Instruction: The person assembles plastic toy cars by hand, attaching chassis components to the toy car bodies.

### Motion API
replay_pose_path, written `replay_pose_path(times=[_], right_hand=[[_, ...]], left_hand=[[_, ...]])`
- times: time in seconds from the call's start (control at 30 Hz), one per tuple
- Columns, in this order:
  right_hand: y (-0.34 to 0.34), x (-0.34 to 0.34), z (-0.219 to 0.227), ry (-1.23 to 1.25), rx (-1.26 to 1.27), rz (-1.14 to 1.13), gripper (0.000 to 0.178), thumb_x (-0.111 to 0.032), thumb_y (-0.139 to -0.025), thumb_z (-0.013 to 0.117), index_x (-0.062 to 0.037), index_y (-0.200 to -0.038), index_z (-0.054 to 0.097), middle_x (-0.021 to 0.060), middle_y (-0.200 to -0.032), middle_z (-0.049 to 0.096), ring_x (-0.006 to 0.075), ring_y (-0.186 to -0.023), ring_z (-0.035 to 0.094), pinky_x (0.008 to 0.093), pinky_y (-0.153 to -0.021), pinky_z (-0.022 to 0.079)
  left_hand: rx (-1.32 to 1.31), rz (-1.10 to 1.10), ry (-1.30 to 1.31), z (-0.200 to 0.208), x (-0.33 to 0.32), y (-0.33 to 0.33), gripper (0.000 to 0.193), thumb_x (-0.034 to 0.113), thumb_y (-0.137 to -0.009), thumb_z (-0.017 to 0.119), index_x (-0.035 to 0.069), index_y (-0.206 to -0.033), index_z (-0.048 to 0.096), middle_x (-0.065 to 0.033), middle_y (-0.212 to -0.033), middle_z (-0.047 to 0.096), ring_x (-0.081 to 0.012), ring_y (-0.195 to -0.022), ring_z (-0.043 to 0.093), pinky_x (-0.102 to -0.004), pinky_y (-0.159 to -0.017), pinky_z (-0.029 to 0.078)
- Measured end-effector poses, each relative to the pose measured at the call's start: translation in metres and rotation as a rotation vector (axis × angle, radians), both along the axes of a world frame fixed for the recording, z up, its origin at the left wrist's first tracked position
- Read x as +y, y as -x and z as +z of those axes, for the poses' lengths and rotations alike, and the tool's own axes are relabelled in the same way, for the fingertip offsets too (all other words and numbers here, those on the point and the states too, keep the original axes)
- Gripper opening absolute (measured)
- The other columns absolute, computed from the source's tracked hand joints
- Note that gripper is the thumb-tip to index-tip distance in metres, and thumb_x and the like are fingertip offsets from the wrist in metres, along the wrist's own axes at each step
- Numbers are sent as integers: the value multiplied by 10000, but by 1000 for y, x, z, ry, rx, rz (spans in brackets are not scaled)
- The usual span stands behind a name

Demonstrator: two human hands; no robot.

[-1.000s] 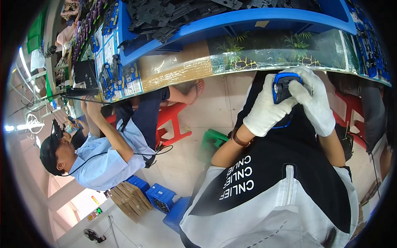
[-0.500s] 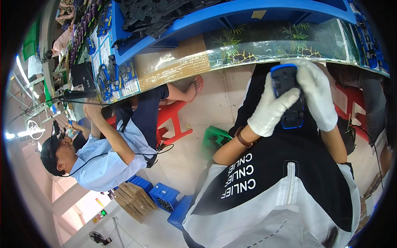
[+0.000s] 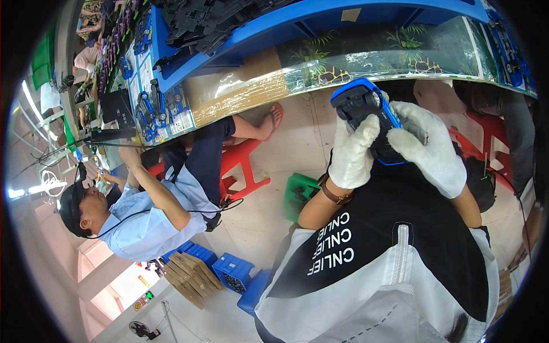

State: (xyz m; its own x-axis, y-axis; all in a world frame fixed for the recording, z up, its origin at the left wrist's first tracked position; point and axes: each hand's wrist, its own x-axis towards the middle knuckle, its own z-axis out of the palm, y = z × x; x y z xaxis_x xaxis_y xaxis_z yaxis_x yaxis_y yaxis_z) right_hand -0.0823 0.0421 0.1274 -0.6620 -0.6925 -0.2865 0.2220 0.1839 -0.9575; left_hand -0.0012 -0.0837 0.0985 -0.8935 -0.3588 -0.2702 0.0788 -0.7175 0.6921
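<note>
A blue toy car (image 3: 355,104) with a black underside is held in front of my body, just off the table's near edge, its underside facing me. One wheel shows on its right side. My left hand (image 3: 350,155), in a white glove, grips the car's near left part, thumb lying over the black underside. On the other side, my right hand (image 3: 428,150), also white-gloved, is closed along the car's side with its thumb near the lower end. Both palms hide part of the car body.
Ahead stands a blue bin (image 3: 320,17) holding a heap of black plastic parts (image 3: 211,23). More toy cars lie on the table at left (image 3: 153,108) and right (image 3: 510,57). A green bin (image 3: 298,197) is on the floor. A co-worker (image 3: 148,208) sits at left near a red stool (image 3: 237,163).
The toy car has tilted and shifted left, so a wheel and its blue side now show. My right hand has turned, its thumb now near the car's lower end.
</note>
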Motion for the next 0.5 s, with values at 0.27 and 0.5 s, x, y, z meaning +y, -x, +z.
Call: replay_pose_path(times=[0.27,0.5], right_hand=[[-10,-2,-18,-127,351,-82,346,-170,-818,604,17,-1108,585,172,-929,647,290,-830,643,350,-753,492],[-4,-5,-8,-80,425,-60,464,-239,-798,649,-4,-1188,554,205,-1051,614,352,-945,607,376,-813,477]], left_hand=[[-127,59,87,-16,4,6,533,228,-807,708,68,-1251,461,-68,-1142,572,-167,-1018,553,-316,-905,451],[41,31,-37,-13,-3,8,482,273,-830,703,58,-1206,493,-78,-1182,559,-185,-1066,550,-336,-939,444]])
